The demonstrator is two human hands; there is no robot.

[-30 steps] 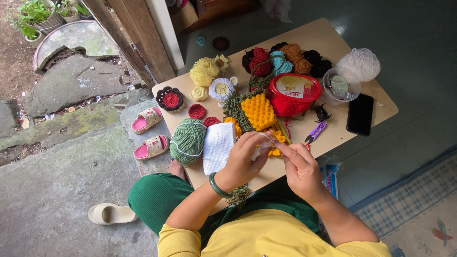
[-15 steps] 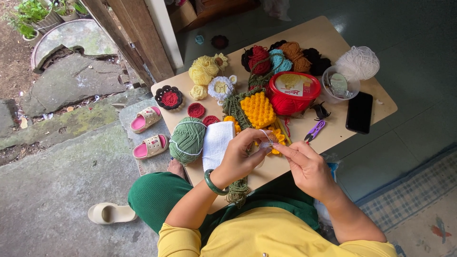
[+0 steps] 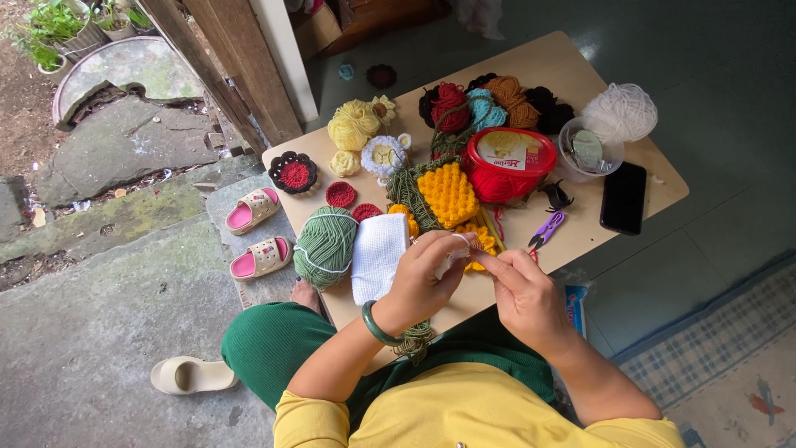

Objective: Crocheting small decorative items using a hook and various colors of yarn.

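Note:
My left hand pinches a white crocheted piece that hangs over the near edge of a small wooden table. My right hand is closed on a thin crochet hook, with its tip at the white piece between both hands. A green bangle sits on my left wrist. A green yarn ball lies just left of the white piece. A yellow bobbled crochet piece lies beyond my fingers.
A red tub with red yarn, several yarn skeins, crocheted flowers, a round dark coaster, purple snips, a black phone, white yarn and a clear bowl lie on the table. Pink slippers rest on concrete.
Both hands have shifted slightly while working the white piece; my right hand has drawn a little to the right. Nothing else on the table has moved.

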